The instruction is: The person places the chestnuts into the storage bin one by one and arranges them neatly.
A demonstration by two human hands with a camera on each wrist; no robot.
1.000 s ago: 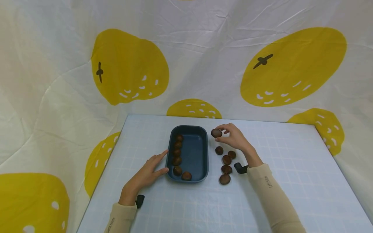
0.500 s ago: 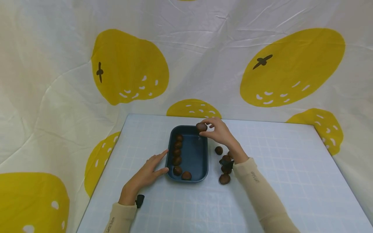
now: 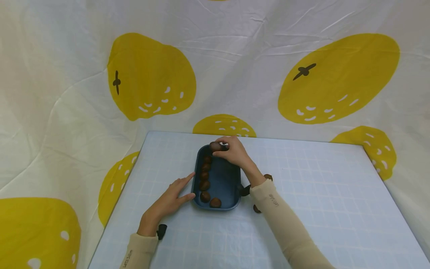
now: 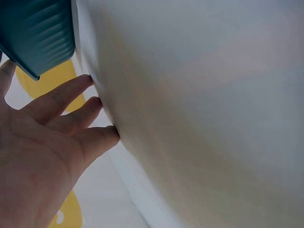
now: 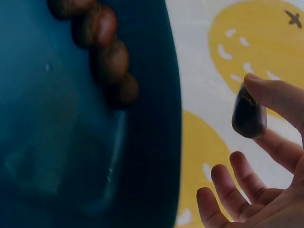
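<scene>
Carried leftward since earlier, one chestnut (image 3: 215,146), pinched by the right hand (image 3: 234,152), hangs over the tray's (image 3: 224,179) far end; the left hand (image 3: 169,198), fingers spread, rests at the tray's left side.

Blue tray (image 3: 224,183), brown chestnuts (image 3: 204,185), gridded pale-blue table (image 3: 329,194), yellow-on-white backdrop (image 3: 235,78)

Open room mid-tray (image 3: 223,183), chestnuts (image 3: 204,185) blocking left and near sides
</scene>
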